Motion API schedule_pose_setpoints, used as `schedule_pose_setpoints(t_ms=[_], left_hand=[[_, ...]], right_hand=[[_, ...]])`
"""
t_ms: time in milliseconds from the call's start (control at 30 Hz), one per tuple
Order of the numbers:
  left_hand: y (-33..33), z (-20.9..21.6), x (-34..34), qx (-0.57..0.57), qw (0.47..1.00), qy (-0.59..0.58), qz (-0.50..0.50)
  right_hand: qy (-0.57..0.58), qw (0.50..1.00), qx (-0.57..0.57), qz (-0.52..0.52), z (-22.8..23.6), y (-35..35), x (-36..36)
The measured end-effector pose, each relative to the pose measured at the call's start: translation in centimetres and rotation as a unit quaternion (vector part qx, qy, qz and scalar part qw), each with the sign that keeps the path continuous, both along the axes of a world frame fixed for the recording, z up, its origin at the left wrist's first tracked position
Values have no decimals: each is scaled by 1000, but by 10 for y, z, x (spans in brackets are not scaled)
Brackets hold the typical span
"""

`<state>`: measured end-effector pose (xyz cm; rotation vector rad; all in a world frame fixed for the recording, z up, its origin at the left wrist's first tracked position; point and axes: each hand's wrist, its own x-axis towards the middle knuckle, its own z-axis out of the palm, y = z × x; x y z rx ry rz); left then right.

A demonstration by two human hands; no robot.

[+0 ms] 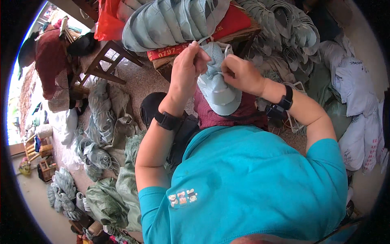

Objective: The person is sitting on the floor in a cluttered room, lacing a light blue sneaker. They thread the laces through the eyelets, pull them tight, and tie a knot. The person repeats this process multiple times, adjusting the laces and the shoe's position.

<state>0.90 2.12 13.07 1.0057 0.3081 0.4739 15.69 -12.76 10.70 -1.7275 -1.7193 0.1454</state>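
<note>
A light blue-grey shoe upper (pixel 221 94) lies above my lap, its rounded toe toward me and its mesh tongue (pixel 217 51) pointing away. My left hand (pixel 189 63) is closed at its left side, pinching a pale shoelace (pixel 206 38) that stretches up and to the right. At the right edge of the eyelets, my right hand (pixel 243 74) is closed with fingertips pressed together against the upper. A small pale bit shows at those fingertips, too small to make out. Dark bands circle both my wrists.
Ahead, a row of similar uppers (pixel 162 26) rests on a red-covered wooden stool (pixel 243 34). Bundled uppers (pixel 284 28) hang at the far right. White sacks (pixel 357 89) stand right; green sacks (pixel 107 199) and more bundles (pixel 99 110) lie left. A wooden chair (pixel 107 61) stands far left.
</note>
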Motion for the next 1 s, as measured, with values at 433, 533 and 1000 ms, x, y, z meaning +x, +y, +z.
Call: schedule_pose_setpoints(t_ms=[433,533,1000], left_hand=[[20,15,-29,-111,988,-105,39],[13,17,-25,-62,994,-88,23],[-21,27,39,152,984,68,-65]], right_hand=[[-92,978,176,60,-22,-13,-2],[-52,988,129,69,-5,-13,-3],[-137,985,-94,34,-29,9,-66]])
